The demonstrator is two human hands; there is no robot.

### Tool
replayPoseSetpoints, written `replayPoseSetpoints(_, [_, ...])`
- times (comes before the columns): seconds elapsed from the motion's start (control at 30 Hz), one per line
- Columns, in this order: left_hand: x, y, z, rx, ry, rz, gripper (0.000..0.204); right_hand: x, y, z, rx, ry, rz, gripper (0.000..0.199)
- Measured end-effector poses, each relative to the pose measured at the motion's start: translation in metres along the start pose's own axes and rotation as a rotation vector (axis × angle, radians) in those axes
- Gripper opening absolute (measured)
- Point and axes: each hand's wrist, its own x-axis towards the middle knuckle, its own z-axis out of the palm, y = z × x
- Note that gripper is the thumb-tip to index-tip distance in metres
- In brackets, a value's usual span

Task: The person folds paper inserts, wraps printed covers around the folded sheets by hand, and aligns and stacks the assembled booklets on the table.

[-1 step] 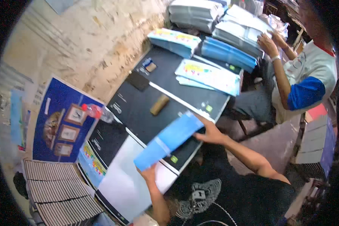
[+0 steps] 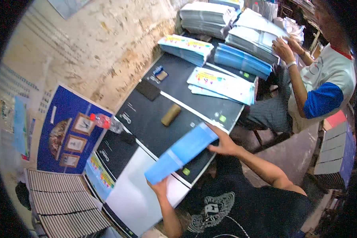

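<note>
My left hand (image 2: pixel 159 186) grips the near left end of a long blue paper bundle (image 2: pixel 186 148), which has a paler band across it. At the bundle's far right end, my right hand (image 2: pixel 224 143) holds on with thumb and fingers. The bundle is held slanting over the black tabletop (image 2: pixel 146 123) and partly over a large white sheet (image 2: pixel 127 198). Just beyond the bundle lies a short brown cylinder (image 2: pixel 171 115).
Printed strips (image 2: pixel 222 85) lie farther back, before blue stacks (image 2: pixel 242 59) and white paper stacks (image 2: pixel 206 18). A co-worker's hands (image 2: pixel 283 49) touch one white stack. At left are a red-capped plastic bottle (image 2: pixel 107 123), a blue board (image 2: pixel 67 131) and black-lined stacks (image 2: pixel 63 198).
The whole view has shifted slightly, so everything sits a little lower and farther right. Both hands keep their hold on the blue paper bundle.
</note>
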Motion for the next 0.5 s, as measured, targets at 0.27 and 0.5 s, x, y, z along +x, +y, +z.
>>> replayPoseSetpoints(0.27, [-0.001, 0.041, 0.007, -0.475, 0.037, -0.379, 0.065, 0.018, -0.005, 0.008, 0.313, 0.063, 0.123, 0.067])
replayPoseSetpoints(0.5, [-0.011, 0.05, -0.014, -0.381, -0.088, -0.267, 0.059, 0.007, 0.017, 0.015, 0.342, 0.02, 0.099, 0.061])
